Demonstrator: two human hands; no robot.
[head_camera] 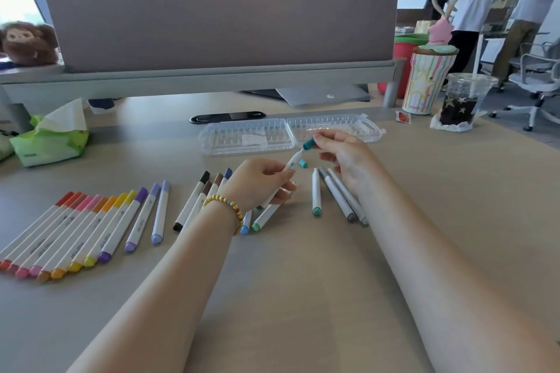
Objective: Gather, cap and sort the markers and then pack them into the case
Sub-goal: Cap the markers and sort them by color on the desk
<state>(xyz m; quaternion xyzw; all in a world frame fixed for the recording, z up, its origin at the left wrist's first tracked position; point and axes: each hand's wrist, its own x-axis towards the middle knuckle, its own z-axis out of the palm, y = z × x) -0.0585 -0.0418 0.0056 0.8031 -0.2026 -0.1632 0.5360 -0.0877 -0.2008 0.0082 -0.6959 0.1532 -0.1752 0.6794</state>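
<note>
My left hand [260,183] grips a white marker [292,160] by its barrel, tip pointing up and right. My right hand [344,157] pinches a teal cap [309,144] right at that tip. A second small teal cap [303,164] lies on the desk just below. The clear plastic case [285,135] lies open behind the hands. A row of red, orange, pink, yellow and purple markers [75,230] lies at the left. Brown and black markers [197,200] lie beside my left wrist. Green and blue markers [262,218] lie under my left hand, a teal marker [316,192] and grey markers [342,198] under my right.
A green tissue pack [51,139] sits at the left. A striped cup [424,82] and an iced drink [460,100] stand at the far right. A grey desk divider [218,21] runs along the back, with a black cable slot [227,116] below it. People stand in the background at the right.
</note>
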